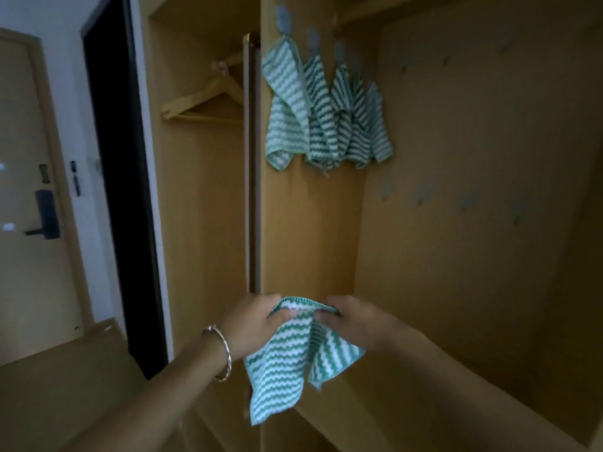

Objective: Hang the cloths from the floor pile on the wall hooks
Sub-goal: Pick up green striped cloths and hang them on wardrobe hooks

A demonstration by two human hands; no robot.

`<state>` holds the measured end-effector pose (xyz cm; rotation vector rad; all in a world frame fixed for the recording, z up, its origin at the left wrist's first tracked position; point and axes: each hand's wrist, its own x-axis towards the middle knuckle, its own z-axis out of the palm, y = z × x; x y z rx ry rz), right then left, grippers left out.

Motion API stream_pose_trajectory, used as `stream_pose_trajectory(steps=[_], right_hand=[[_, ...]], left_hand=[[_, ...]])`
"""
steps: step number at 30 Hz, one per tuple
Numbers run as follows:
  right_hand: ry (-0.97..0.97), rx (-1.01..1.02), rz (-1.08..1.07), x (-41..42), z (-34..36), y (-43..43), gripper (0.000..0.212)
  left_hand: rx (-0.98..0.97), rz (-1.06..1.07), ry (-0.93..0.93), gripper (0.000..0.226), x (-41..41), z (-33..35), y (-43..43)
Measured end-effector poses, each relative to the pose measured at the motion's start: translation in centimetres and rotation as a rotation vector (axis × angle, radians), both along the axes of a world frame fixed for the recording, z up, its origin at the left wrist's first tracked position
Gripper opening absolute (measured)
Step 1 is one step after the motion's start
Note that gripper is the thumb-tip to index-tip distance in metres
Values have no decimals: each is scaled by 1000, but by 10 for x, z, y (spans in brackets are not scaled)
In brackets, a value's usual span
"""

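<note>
A green-and-white striped cloth (287, 360) hangs between my hands in front of the wooden wardrobe. My left hand (254, 324), with a metal bangle on its wrist, grips the cloth's top edge at the left. My right hand (355, 321) pinches the same edge at the right. Higher up, several matching cloths (323, 115) hang side by side from grey hooks (282, 19) on the wardrobe's side panel. More grey hooks (424, 192) sit bare in a row on the back wall, lower and to the right. The floor pile is out of view.
The wardrobe's left bay holds a rail with wooden hangers (205, 99). A dark door frame (120, 158) and a pale door with an electronic lock (45, 213) stand at the left. A wooden ledge (456, 402) runs along the wardrobe's bottom right.
</note>
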<state>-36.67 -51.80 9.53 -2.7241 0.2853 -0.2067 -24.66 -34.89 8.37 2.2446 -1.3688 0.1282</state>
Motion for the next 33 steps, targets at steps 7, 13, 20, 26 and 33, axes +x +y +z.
stream_pose_trajectory(steps=[7,13,20,26,33], right_hand=[[-126,293,-137,22,46,-65,24],[-264,207,-237,33,78,-142,29],[-476,122,-299,50,110,-230,18],[-567,233,-307,62,125,-287,10],[-620,238,-338,66,137,-333,20]], left_hand=[[-96,-153,-25,44,48,63,-104],[-164,-251,-27,46,62,96,-198],[-274,-279,-118,47,78,128,-286],[-370,-340,-29,37,93,148,-359],[-470,-402,-72,57,106,165,-433]])
